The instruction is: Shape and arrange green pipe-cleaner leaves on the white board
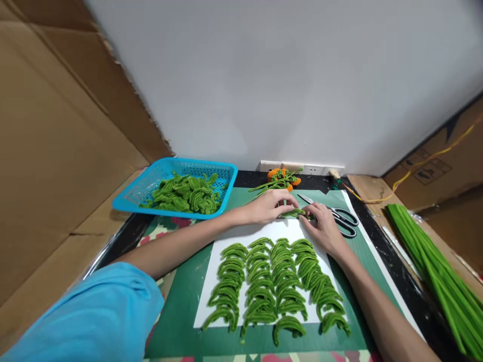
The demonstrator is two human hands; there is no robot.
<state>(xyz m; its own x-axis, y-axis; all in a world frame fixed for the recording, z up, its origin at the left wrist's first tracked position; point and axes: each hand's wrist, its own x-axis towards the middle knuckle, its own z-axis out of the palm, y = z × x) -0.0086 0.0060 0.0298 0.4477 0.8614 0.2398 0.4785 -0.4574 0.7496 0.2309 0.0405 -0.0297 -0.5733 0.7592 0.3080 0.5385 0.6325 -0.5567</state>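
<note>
My left hand (270, 205) and my right hand (321, 225) meet at the far end of a white sheet (211, 274). Between their fingertips lies a small bent green pipe-cleaner piece (293, 213), pinched from both sides. Just in front of my hands, several curved green pieces (271, 284) lie in rows on the white sheet. Black-handled scissors (341, 217) lie right beside my right hand.
A blue basket (145, 185) with more green curved pieces stands at the far left. Orange-and-green flowers (281, 178) lie by the wall. A bundle of long green pipe cleaners (433, 266) lies at the right. Cardboard walls flank both sides.
</note>
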